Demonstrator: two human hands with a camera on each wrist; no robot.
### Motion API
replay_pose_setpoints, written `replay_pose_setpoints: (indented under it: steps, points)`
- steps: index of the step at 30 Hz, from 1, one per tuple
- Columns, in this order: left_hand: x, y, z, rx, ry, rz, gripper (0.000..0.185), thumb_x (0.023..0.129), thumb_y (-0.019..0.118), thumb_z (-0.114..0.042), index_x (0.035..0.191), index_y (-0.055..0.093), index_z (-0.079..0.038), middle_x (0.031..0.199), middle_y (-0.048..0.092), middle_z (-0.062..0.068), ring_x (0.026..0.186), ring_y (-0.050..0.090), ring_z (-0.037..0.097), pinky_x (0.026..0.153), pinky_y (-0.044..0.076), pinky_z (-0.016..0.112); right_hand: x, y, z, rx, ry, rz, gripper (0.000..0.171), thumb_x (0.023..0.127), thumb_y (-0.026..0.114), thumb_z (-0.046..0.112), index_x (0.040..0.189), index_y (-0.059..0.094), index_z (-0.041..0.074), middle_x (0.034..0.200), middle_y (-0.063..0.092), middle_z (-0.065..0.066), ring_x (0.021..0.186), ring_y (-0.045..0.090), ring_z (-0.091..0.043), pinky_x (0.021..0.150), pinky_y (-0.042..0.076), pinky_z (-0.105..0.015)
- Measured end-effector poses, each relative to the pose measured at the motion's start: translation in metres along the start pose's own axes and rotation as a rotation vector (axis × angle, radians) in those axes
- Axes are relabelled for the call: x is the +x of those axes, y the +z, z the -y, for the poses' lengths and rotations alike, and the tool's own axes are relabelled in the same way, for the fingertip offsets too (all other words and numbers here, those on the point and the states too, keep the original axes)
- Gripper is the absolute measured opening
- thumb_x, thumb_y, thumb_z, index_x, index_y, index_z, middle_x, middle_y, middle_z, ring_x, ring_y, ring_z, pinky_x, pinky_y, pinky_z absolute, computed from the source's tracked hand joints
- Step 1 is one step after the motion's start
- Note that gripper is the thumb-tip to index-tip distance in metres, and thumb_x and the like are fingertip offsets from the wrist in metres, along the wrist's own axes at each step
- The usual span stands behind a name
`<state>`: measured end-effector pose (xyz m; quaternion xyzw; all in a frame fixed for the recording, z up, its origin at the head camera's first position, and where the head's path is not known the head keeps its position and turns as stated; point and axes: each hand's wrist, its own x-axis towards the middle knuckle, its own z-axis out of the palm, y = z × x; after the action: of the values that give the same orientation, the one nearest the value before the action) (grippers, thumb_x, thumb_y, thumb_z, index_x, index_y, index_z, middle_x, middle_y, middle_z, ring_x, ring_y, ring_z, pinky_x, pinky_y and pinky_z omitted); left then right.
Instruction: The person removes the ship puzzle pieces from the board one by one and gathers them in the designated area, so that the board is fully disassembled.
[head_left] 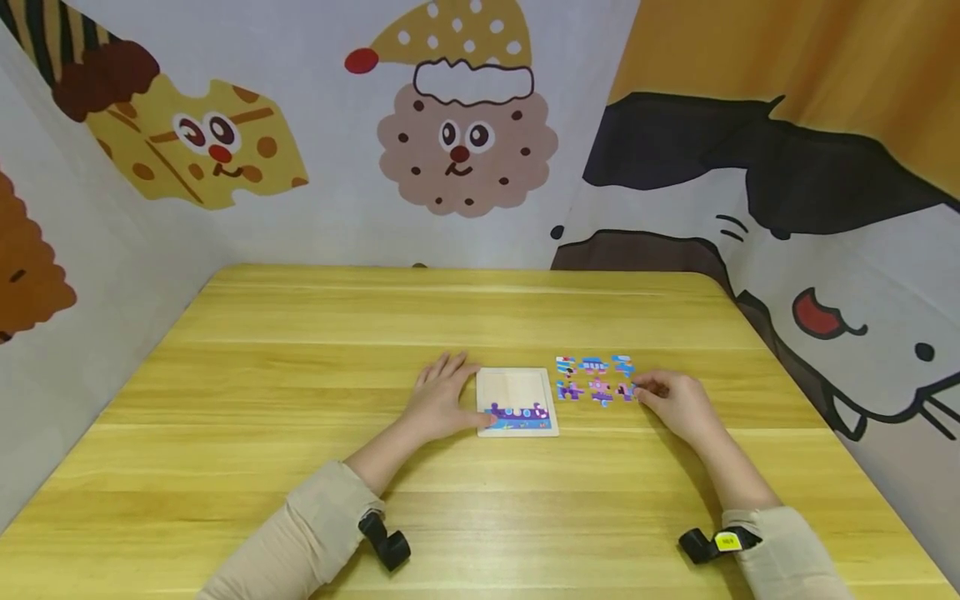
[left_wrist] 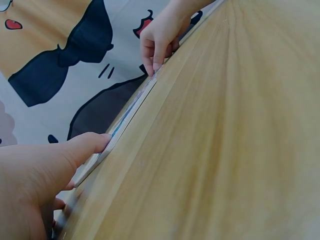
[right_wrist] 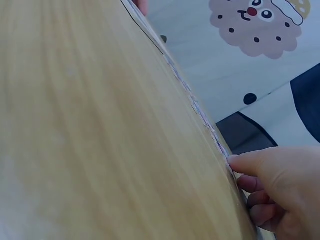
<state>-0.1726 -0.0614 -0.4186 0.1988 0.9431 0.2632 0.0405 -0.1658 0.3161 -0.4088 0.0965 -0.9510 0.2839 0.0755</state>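
Observation:
A square wooden puzzle tray (head_left: pixel 514 387) lies flat on the table, its lower part filled with blue and purple pieces (head_left: pixel 517 418). My left hand (head_left: pixel 444 398) rests at its left side, thumb on the lower left of the tray and the other fingers stretched toward the upper left corner. Right of the tray, several loose jigsaw pieces (head_left: pixel 595 365) lie in two rows. With thumb and index fingertip, my right hand (head_left: pixel 677 402) pinches the edge of the lower right puzzle piece (head_left: pixel 625 392); its other fingers are curled under. From the right wrist, the pieces (right_wrist: pixel 205 117) show edge-on.
The yellow wood-grain table (head_left: pixel 480 508) reaches back to a wall cloth (head_left: pixel 315 225) printed with cartoon figures. Each wrist carries a black strap-on camera, the left camera (head_left: pixel 386 542) and the right camera (head_left: pixel 699 546).

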Motion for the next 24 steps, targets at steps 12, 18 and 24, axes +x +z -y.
replay_pose_setpoints:
  steps: [12, 18, 24]
  points:
    - [0.000, 0.000, 0.000, 0.002, -0.001, 0.002, 0.090, 0.075, 0.070, -0.061, 0.146, 0.041, -0.014, 0.156, 0.021, 0.013, 0.143, 0.008, 0.035, 0.112, 0.005, 0.055, -0.005, 0.001, -0.002, 0.044, -0.002, -0.083, 0.018, 0.092, 0.065, 0.012, 0.105, 0.071, 0.002, 0.086, 0.066, -0.007, 0.070, 0.057, -0.018, 0.057, 0.046, -0.027]
    - [-0.001, -0.001, 0.000, 0.001, 0.004, 0.000, 0.090, 0.075, 0.070, -0.060, 0.146, 0.041, -0.013, 0.156, 0.021, 0.014, 0.143, 0.009, 0.036, 0.112, 0.005, 0.055, -0.004, 0.003, 0.012, 0.061, -0.014, -0.146, 0.021, 0.090, 0.068, 0.015, 0.107, 0.070, 0.001, 0.084, 0.062, -0.006, 0.055, 0.046, -0.012, 0.041, 0.036, -0.025]
    - [-0.001, 0.000, 0.001, 0.004, 0.005, 0.001, 0.091, 0.075, 0.070, -0.061, 0.146, 0.040, -0.013, 0.156, 0.021, 0.014, 0.143, 0.008, 0.036, 0.112, 0.005, 0.055, -0.004, 0.006, 0.032, 0.088, -0.052, -0.173, 0.017, 0.089, 0.069, 0.009, 0.104, 0.071, 0.001, 0.078, 0.061, -0.004, 0.055, 0.044, -0.012, 0.041, 0.035, -0.024]
